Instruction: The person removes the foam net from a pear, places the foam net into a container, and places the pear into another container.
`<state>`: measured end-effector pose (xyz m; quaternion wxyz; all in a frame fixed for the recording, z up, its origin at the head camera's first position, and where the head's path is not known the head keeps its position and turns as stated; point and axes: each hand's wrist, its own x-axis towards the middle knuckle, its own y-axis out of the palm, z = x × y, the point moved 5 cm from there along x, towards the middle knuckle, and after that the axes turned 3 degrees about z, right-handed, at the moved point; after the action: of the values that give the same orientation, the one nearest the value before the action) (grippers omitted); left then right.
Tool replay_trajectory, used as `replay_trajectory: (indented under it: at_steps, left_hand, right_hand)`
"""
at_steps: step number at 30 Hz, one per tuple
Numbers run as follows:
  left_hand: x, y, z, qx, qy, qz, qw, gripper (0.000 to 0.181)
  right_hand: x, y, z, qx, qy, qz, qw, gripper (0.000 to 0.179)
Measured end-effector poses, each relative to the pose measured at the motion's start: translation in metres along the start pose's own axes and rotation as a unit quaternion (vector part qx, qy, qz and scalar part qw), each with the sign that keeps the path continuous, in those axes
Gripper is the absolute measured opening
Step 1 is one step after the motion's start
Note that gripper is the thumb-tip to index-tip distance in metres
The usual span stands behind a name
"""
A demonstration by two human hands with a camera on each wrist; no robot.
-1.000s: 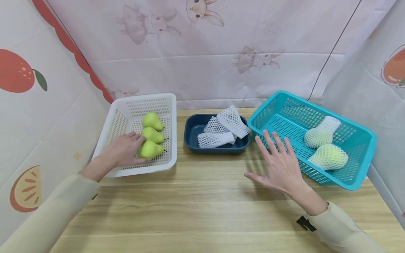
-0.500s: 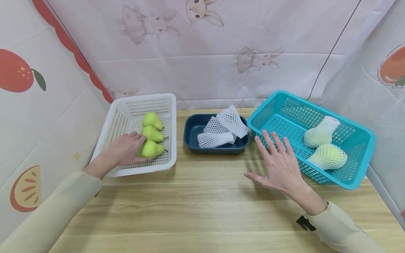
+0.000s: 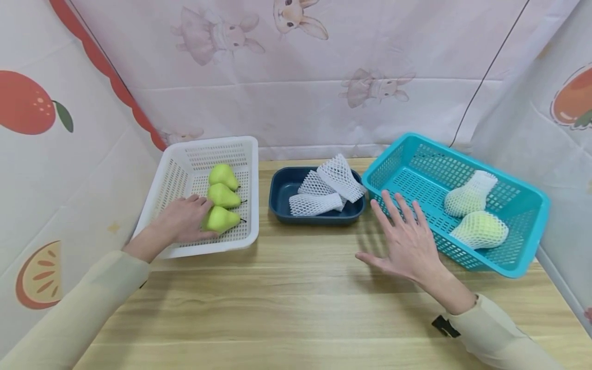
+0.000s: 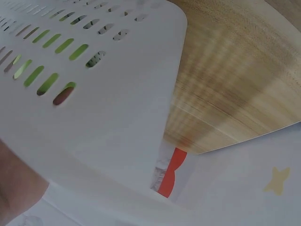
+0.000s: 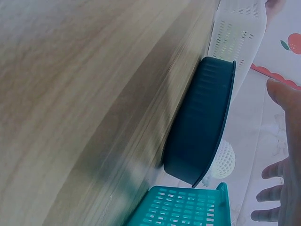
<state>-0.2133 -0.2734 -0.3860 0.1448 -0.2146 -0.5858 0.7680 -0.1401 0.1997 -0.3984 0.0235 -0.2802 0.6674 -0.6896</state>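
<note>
Two hands (image 3: 182, 221) (image 3: 409, 246) — left gripping the nearest pear (image 3: 224, 220), right outspread.

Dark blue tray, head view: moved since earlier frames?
No, no visible shift either way: the dark blue tray keeps its place against the teal basket.

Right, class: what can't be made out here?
Head view: blunt end of nearest pear, hidden by left hand.
Left wrist view: most of the pears, behind the white basket.
Right wrist view: part of right hand, cut off by the edge.
Same view: inside of the navy box, hidden by its wall.
</note>
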Motion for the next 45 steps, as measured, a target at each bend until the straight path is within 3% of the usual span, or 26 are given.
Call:
replay_trajectory:
  at_steps: [8,17,26,39,45]
  left_hand:
    - [-0.005,-0.005,-0.003,-0.026,-0.008,-0.001,0.9996,0.089]
    - [-0.008,-0.02,-0.01,-0.052,-0.009,-0.031,0.9981,0.096]
    - [-0.013,-0.036,-0.041,-0.077,-0.017,-0.076,0.994,0.102]
    - [-0.013,-0.048,-0.091,-0.076,0.01,-0.16,0.9841,0.115]
    - [-0.012,-0.048,-0.109,-0.078,0.004,-0.166,0.9831,0.119]
  right_hand:
    - [0.001,-0.002,-0.001,-0.007,-0.003,0.01,0.9999,0.128]
    - [0.003,-0.01,-0.004,-0.011,-0.011,0.001,0.9999,0.129]
    - [0.003,-0.011,-0.005,-0.004,-0.034,0.004,0.9994,0.127]
    - [0.003,-0.015,-0.006,0.004,-0.047,-0.001,0.9989,0.124]
    - [0.004,-0.018,-0.006,0.003,-0.054,0.009,0.9985,0.122]
